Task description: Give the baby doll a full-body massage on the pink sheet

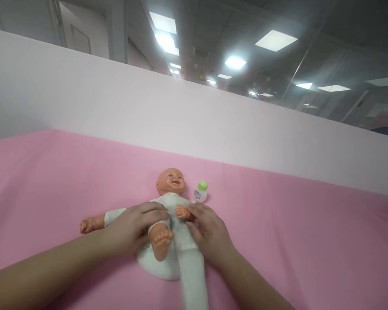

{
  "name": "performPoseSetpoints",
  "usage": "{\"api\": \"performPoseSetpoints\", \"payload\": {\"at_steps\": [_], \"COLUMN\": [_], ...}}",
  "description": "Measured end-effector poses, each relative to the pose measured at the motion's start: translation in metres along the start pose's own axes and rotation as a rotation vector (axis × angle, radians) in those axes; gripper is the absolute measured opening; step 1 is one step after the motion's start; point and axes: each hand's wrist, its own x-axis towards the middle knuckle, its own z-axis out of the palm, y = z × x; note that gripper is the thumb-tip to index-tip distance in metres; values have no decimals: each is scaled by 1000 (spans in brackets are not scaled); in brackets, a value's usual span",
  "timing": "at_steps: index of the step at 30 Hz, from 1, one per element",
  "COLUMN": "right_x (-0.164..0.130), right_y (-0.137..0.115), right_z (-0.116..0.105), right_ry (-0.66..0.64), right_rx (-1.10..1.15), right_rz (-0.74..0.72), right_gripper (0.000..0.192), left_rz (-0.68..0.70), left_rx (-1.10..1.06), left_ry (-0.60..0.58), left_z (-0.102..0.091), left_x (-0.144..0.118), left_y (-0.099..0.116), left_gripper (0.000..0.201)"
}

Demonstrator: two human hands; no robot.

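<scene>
A baby doll [185, 239] in white cloth lies on its back on the pink sheet, its bald head pointing away from me. My left hand [139, 226] is wrapped round one of its legs, which is bent so that the bare foot [161, 245] faces me. At the doll's other side, my right hand [210, 230] grips its forearm, and the small doll hand [182, 212] rests over the belly. The doll's other arm [95, 223] stretches out to the left, partly behind my left forearm. Straight toward me runs the second leg [194, 275].
A small clear bottle with a green cap [201, 191] stands or leans beside the doll's head. The pink sheet [294, 241] spreads to both sides. Behind it rises a low white wall [142, 107], with glass above reflecting ceiling lights. A door [80, 30] shows at upper left.
</scene>
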Motion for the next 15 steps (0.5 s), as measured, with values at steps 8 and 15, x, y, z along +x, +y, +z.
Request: {"api": "performPoseSetpoints", "payload": {"at_steps": [8, 15], "right_x": [2, 6], "right_y": [10, 36], "right_z": [-4, -19], "right_ry": [-62, 250], "right_rx": [26, 483], "right_rz": [85, 489], "right_gripper": [38, 54], "left_rz": [143, 311], "left_rx": [-12, -51], "left_ry": [106, 4], "left_z": [-2, -1], "left_x": [-14, -20], "left_y": [19, 79], "left_gripper": [56, 53]}}
